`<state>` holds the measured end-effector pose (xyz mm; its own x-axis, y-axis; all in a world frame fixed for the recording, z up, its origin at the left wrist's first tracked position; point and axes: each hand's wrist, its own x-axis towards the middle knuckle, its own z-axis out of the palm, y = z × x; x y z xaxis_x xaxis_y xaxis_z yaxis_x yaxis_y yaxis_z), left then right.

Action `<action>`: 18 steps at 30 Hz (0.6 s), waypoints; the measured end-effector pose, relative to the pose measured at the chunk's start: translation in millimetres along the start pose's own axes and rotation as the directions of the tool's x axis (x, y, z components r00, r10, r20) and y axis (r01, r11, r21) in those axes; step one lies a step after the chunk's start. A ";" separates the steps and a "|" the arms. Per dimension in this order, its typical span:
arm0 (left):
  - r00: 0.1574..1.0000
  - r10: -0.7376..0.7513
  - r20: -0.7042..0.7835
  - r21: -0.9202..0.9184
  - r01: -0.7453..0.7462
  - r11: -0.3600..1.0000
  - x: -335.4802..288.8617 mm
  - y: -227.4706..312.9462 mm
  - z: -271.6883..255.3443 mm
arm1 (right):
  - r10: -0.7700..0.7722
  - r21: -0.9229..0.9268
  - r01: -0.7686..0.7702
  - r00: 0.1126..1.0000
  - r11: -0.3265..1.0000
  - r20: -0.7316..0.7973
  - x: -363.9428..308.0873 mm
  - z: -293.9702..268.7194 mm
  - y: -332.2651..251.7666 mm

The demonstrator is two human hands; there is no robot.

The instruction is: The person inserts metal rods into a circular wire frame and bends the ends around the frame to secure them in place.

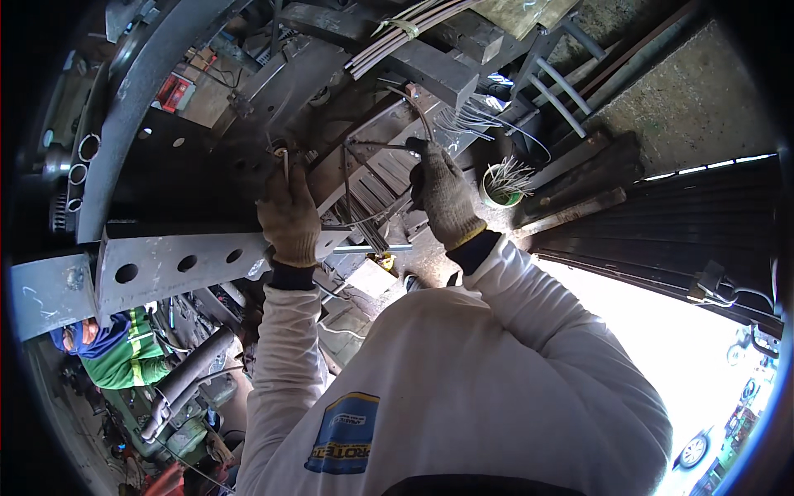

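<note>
My left hand [289, 217], in a knitted work glove, reaches up to a large dark steel plate [194, 178]. Its fingers are closed around a short, bright metal rod [286, 163], whose far end meets the dark metal. To the right, my gloved right hand [451, 194] is closed on a thin dark rod [379, 145] that points left from a black end by the fingertips. Both arms are raised. Below my left glove runs a grey steel beam [157, 263] with round holes. What lies inside the right palm is hidden.
Bundled rods [405, 33] lie on steel bars ahead. A bucket of thin rods [504, 186] stands on the right near wooden beams [571, 212]. At lower left a person in green [124, 355] is close to machinery. A dark ribbed shutter [670, 223] borders a bright opening.
</note>
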<state>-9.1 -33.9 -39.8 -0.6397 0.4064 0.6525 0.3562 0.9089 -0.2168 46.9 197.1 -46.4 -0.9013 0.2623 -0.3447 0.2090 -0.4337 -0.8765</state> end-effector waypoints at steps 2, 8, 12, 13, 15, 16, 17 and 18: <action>0.980 -0.175 0.098 -0.152 0.189 0.970 -10.4 -8.2 11.9 | 0.048 0.104 -0.063 0.990 0.993 0.135 0.5 -3.5 -1.0; 0.999 0.011 0.046 0.103 -0.016 0.995 -7.6 -6.7 6.4 | 0.042 -0.060 -0.019 0.911 0.998 0.411 2.5 -38.4 -11.9; 0.977 -0.169 0.129 -0.060 0.178 0.982 -2.2 -2.0 -3.0 | 0.073 0.094 -0.215 0.658 0.972 0.749 27.8 -59.5 -11.6; 0.993 -0.050 0.106 0.051 0.045 0.998 -2.0 -4.5 -4.6 | 0.064 0.057 -0.169 0.632 0.984 0.772 30.3 -59.8 -11.3; 0.992 0.073 0.105 0.177 -0.091 0.980 6.1 0.3 -14.8 | 0.033 0.088 -0.188 0.559 0.978 0.829 40.4 -64.1 -6.2; 0.991 -0.074 0.115 0.108 0.062 0.992 17.2 13.8 -26.5 | 0.033 0.092 -0.198 0.549 0.976 0.835 43.4 -64.4 -3.8; 0.966 -0.220 0.132 0.042 0.216 0.975 26.9 25.1 -38.1 | 0.034 0.092 -0.204 0.541 0.975 0.841 45.9 -64.4 -1.8; 0.965 -0.224 0.137 0.057 0.218 0.974 33.7 31.8 -50.5 | 0.035 0.091 -0.209 0.532 0.974 0.846 48.2 -64.6 -1.1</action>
<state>15.1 4.0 11.9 -0.7900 0.2017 0.5790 0.1692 0.9794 -0.1104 27.8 265.9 -83.8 -0.7936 -0.6044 0.0703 0.3568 -0.5558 -0.7508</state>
